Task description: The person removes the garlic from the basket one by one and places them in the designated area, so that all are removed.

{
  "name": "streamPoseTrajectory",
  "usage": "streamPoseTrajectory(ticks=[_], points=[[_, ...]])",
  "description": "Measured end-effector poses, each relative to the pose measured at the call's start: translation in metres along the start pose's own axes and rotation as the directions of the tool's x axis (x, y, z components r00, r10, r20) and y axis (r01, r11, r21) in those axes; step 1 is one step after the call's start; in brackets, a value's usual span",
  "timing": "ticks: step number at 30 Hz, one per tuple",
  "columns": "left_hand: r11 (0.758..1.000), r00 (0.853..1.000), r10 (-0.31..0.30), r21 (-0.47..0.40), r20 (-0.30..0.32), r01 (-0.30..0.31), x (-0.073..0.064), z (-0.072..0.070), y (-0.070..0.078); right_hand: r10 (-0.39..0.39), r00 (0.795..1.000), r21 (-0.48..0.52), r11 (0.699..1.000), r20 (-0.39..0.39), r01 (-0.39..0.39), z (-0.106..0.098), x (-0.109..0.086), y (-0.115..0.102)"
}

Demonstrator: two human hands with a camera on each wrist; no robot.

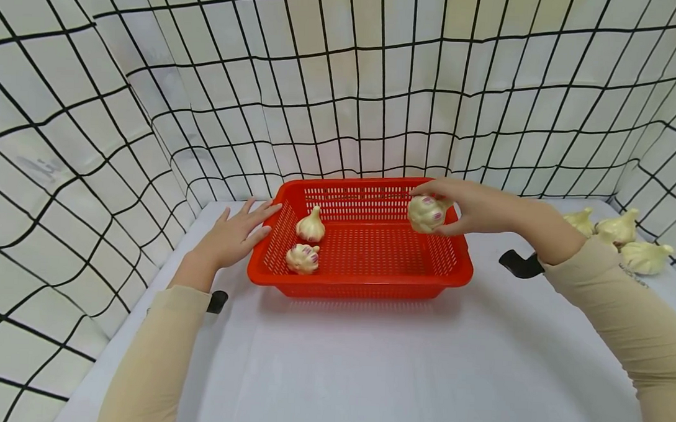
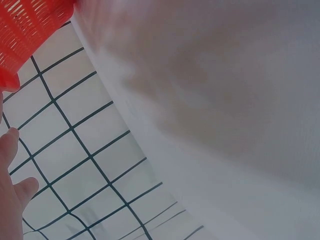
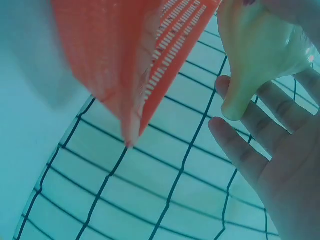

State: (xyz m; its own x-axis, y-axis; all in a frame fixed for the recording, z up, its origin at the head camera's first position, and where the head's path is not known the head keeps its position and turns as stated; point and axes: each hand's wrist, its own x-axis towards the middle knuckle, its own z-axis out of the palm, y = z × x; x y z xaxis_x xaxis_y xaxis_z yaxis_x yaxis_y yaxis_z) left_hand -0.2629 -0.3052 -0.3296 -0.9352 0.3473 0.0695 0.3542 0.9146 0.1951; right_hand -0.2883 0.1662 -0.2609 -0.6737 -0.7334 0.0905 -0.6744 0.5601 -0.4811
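Observation:
A red plastic basket (image 1: 363,278) with slotted walls stands on the white table. Over its right end my right hand (image 1: 472,206) grips a garlic bulb (image 1: 425,214) between thumb and fingers; the right wrist view shows that garlic bulb (image 3: 260,55) with its stem pointing down. My left hand (image 1: 231,235) rests with spread, straight fingers on the basket's left rim. Inside the basket, at its left end, lie two more garlic bulbs, one upright (image 1: 311,225) and one on its side (image 1: 302,259). The left wrist view catches only part of the left hand (image 2: 12,185).
Several garlic bulbs (image 1: 646,257) lie in a group at the table's right side, partly behind the right sleeve. Black grid netting (image 1: 354,81) in front of white walls closes off the back and sides. The white tabletop (image 1: 355,367) extends in front of the basket.

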Motion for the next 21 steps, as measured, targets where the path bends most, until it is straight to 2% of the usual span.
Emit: streamPoseTrajectory(ticks=[6,10,16,21], points=[[1.000,1.000,0.000,-0.005,0.002,0.000,0.000,0.000,0.002,0.002,1.000,-0.029,1.000,-0.023,-0.003,-0.002,-0.017,0.009],[1.000,1.000,0.006,-0.003,0.001,-0.006,0.000,0.000,0.000,0.029,0.999,-0.010,1.000,-0.044,-0.029,-0.001,-0.025,0.013],[1.000,1.000,0.006,0.001,-0.001,-0.006,0.000,0.001,-0.002,0.072,0.991,-0.012,0.997,-0.112,-0.074,-0.004,-0.039,0.017],[1.000,1.000,0.009,-0.001,0.001,-0.009,0.000,0.001,-0.002,0.079,0.985,-0.036,0.996,-0.153,-0.085,-0.007,-0.051,0.023]])
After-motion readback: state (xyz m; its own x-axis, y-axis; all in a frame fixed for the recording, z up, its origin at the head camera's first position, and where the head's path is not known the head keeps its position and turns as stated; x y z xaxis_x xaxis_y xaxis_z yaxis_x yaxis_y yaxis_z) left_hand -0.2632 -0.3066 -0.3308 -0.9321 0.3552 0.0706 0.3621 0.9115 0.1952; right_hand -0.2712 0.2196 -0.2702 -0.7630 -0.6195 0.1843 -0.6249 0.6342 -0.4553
